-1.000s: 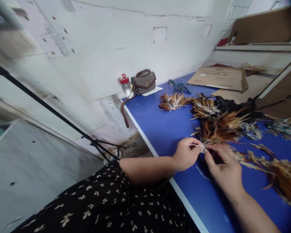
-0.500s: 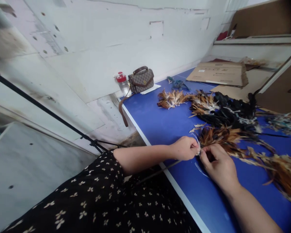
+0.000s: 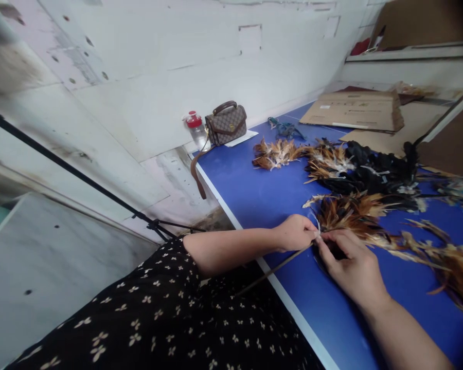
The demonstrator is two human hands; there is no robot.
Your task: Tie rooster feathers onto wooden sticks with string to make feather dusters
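The left hand [image 3: 296, 234] is pinching a white strand [image 3: 317, 223], fingers curled tight; the right hand [image 3: 354, 264], half-curled, is pinching at the same spot, beside brown feathers [image 3: 341, 210] lying on the blue table [image 3: 247, 187]

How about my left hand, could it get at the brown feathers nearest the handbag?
Probably yes: only blue tabletop shows between your left hand and those brown feathers, though that hand appears to pinch a white strand.

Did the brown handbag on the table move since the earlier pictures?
No. The brown checked handbag is still right beside the red-lidded bottle, near the same corner of the blue table.
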